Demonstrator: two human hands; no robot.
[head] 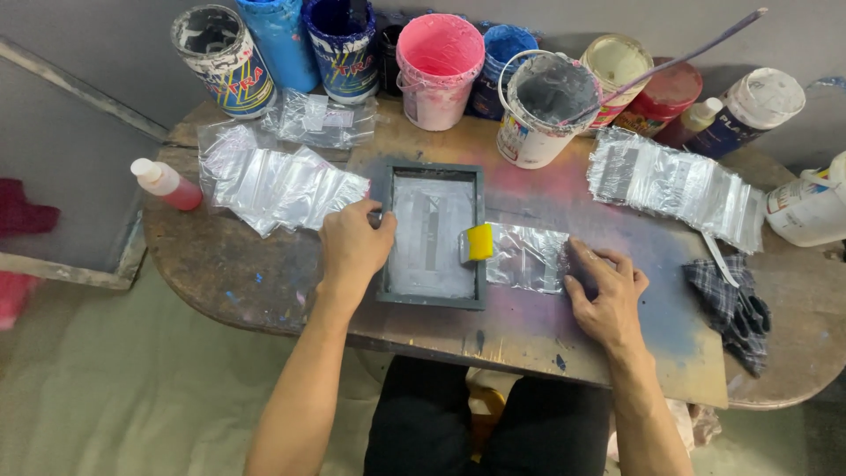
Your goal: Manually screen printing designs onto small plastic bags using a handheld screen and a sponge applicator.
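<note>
Left hand: flat on the grey frame, best held firm. Right hand: fingers spread on the plastic bag beside it; yellow scraper between hands

A framed screen lies at the middle of the table. Left of it lies a spread of plastic bags, right of it a single bag. Paint buckets stand in a row behind.

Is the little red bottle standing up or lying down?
Lying down. The red bottle rests on its side on the table, white cap pointing left.
</note>
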